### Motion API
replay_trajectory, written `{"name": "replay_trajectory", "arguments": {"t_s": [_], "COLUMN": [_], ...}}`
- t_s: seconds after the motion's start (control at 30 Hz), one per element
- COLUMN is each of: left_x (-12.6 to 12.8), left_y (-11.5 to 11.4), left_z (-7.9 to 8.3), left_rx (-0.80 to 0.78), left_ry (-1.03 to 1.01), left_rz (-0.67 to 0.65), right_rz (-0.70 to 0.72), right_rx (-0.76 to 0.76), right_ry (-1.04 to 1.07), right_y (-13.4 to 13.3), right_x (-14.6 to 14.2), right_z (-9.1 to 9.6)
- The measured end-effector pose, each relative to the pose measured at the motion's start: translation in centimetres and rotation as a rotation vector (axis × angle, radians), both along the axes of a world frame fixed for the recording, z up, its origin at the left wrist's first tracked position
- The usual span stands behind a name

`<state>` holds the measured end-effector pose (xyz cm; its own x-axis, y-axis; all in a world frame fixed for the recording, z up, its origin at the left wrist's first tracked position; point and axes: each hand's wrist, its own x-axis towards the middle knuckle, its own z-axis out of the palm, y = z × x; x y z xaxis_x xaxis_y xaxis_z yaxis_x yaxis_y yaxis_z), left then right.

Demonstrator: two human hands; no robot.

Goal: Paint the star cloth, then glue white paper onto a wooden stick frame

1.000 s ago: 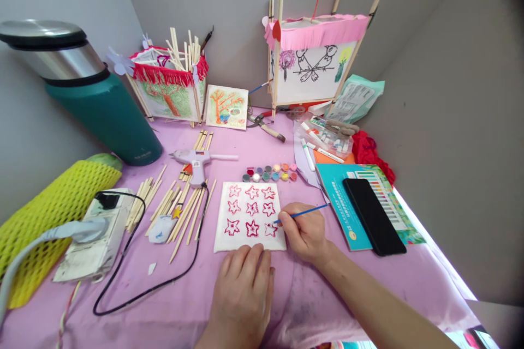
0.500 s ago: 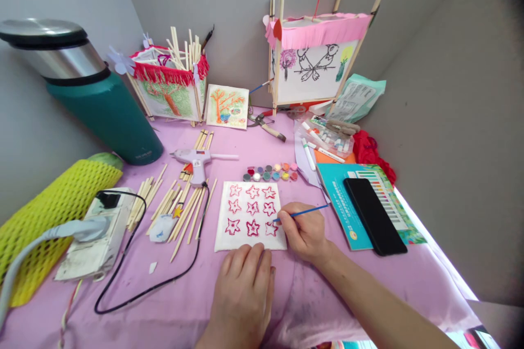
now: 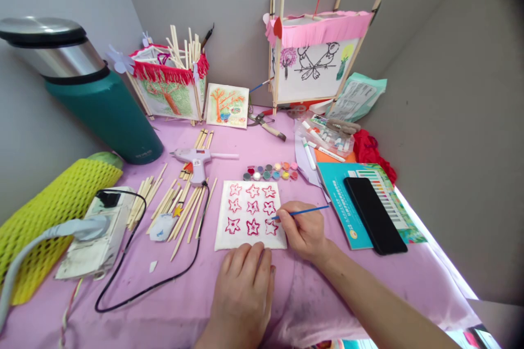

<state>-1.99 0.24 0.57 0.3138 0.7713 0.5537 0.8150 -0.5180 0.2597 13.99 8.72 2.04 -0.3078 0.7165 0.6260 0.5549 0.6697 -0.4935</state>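
Observation:
A white square sheet [image 3: 249,199] with several red star outlines lies on the pink tablecloth [image 3: 184,305]. My right hand [image 3: 305,232] pinches a thin blue paintbrush [image 3: 305,211], its tip on the star at the sheet's lower right. My left hand [image 3: 243,292] lies flat, fingers spread, pressing on the sheet's near edge. A strip of small paint pots [image 3: 270,172] sits just beyond the sheet.
A glue gun [image 3: 196,161], loose wooden sticks [image 3: 180,207], a power strip [image 3: 96,232] with black cable and a green flask [image 3: 98,98] are left. A black phone [image 3: 374,215] on a booklet lies right. Two paper lanterns [image 3: 315,60] stand by the wall.
The brush tip has shifted very slightly on the lower-right star. My left hand has stayed in place.

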Motion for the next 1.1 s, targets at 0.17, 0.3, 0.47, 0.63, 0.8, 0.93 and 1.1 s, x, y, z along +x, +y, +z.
{"name": "replay_trajectory", "arguments": {"t_s": [0.17, 0.3, 0.47, 0.63, 0.8, 0.93, 1.1], "left_x": [-0.01, -0.02, -0.01, 0.02, 0.02, 0.01, -0.03], "left_y": [0.02, -0.02, -0.02, -0.04, -0.05, -0.05, -0.04], "left_z": [-0.02, -0.07, -0.11, -0.08, 0.00, -0.04, -0.08], "left_rx": [0.005, 0.001, 0.004, 0.000, 0.006, -0.001, -0.003], "left_ry": [0.001, -0.005, -0.006, 0.000, 0.001, 0.004, 0.001], "left_rz": [0.003, 0.006, -0.006, -0.004, -0.009, -0.005, -0.004], "right_rz": [0.008, 0.020, 0.032, 0.042, 0.045, 0.061, 0.064], "right_rx": [-0.001, -0.008, -0.001, 0.010, 0.017, 0.012, 0.011], "right_ry": [0.004, 0.011, 0.026, 0.031, 0.020, 0.026, 0.017], "right_y": [-0.01, 0.00, -0.02, -0.05, -0.06, -0.03, 0.00], "right_x": [0.03, 0.01, 0.01, 0.03, 0.02, 0.01, 0.09], "right_z": [-0.01, 0.00, -0.08, -0.06, 0.15, 0.23, 0.18]}}
